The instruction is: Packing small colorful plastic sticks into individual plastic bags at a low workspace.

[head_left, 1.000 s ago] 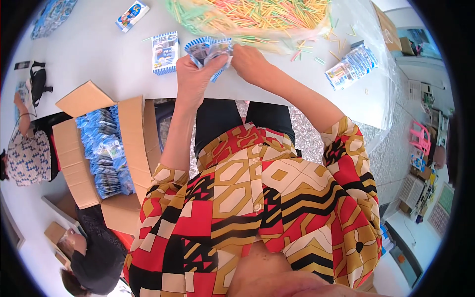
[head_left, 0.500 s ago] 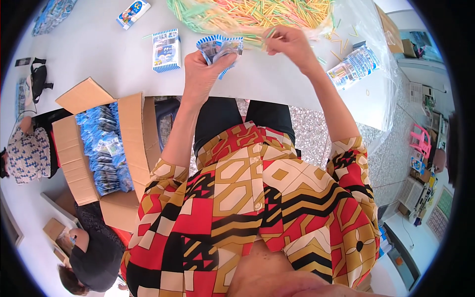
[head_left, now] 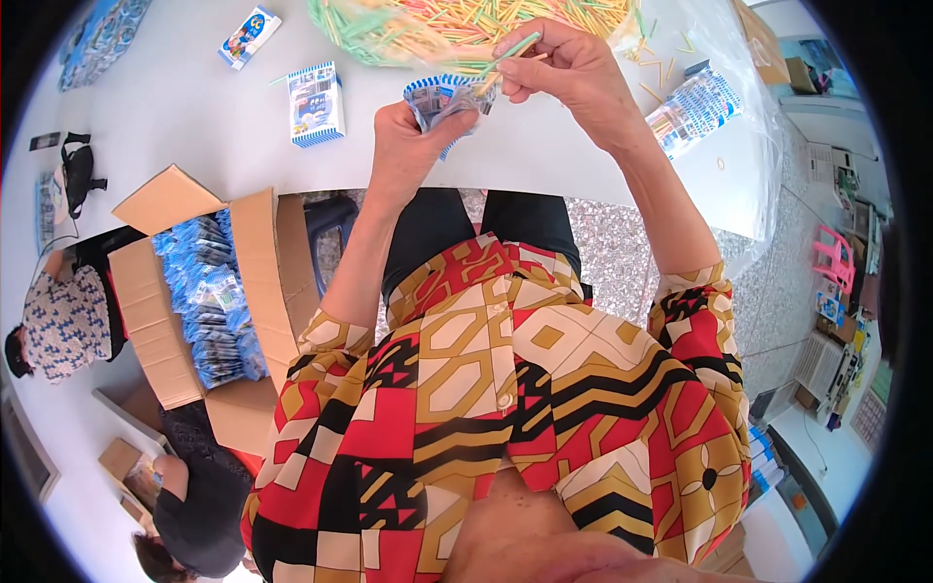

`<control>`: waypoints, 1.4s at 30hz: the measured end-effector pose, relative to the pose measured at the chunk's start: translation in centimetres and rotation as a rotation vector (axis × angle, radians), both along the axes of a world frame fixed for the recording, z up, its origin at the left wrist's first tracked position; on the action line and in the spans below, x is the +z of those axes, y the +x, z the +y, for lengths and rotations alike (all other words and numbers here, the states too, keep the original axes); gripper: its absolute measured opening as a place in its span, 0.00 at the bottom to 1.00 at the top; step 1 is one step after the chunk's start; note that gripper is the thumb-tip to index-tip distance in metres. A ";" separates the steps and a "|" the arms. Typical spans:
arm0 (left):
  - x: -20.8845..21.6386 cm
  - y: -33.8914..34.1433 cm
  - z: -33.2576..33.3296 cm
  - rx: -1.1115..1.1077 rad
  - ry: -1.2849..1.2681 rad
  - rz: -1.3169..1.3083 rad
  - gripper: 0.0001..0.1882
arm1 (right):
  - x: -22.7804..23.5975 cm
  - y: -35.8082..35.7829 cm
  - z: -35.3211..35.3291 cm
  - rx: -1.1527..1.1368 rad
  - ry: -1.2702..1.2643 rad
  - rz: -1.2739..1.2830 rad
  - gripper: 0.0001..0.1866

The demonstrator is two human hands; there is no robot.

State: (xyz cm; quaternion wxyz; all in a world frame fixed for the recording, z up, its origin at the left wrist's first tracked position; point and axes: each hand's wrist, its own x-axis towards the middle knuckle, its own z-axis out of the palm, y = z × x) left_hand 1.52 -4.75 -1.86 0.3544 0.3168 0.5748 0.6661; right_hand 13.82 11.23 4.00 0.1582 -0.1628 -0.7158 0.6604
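My left hand (head_left: pixel 406 151) grips a blue-and-white striped packet (head_left: pixel 434 94) by its lower side, its mouth turned up and to the right. Thin pastel sticks (head_left: pixel 522 47), one green and some pale yellow, are pinched in my right hand (head_left: pixel 575 80). Their lower ends meet the packet's mouth; how far they go in cannot be made out. Just beyond my hands lies a big clear plastic bag heaped with loose green, yellow and pink sticks (head_left: pixel 573 15). Another blue-and-white packet with sticks in it (head_left: pixel 695 112) rests to the right of my right hand.
Left of my hands stand a white-and-blue box (head_left: pixel 316 105) and a smaller one (head_left: pixel 249 37). An open carton (head_left: pixel 258 262) full of blue packets is at the table's left front edge. Stray sticks (head_left: pixel 653 92) lie on the right. Two other people (head_left: pixel 73 325) are at the left.
My right hand has come from the bag's edge with sticks, now held at the packet's mouth. My left hand has shifted slightly right with the packet.
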 end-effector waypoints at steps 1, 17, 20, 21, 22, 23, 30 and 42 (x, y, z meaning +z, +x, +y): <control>0.0 0.0 -0.1 -0.006 0.022 -0.016 0.06 | 0.3 -0.1 -0.1 0.001 -0.001 0.000 0.07; 0.0 0.4 0.4 -0.038 0.099 -0.152 0.07 | 2.0 0.0 -1.2 0.082 0.612 0.161 0.06; 0.1 0.4 0.3 -0.050 0.112 -0.173 0.08 | 3.8 -0.1 -1.6 0.078 0.430 0.082 0.06; 0.0 0.3 0.3 -0.050 0.106 -0.150 0.08 | 4.5 -0.2 -1.7 0.064 0.271 0.026 0.05; 0.0 0.3 0.2 -0.051 0.101 -0.128 0.08 | 3.6 -0.6 -1.3 0.066 0.271 0.026 0.05; 0.0 0.4 0.3 -0.055 0.102 -0.128 0.08 | 2.6 -1.5 -0.7 0.177 0.303 0.348 0.05; 0.2 0.6 0.3 -0.034 0.152 -0.145 0.08 | 3.9 -0.2 -1.5 0.034 0.043 0.021 0.05; 0.0 0.6 0.6 -0.071 0.086 0.059 0.07 | 4.5 -0.5 -0.8 0.025 0.500 0.060 0.10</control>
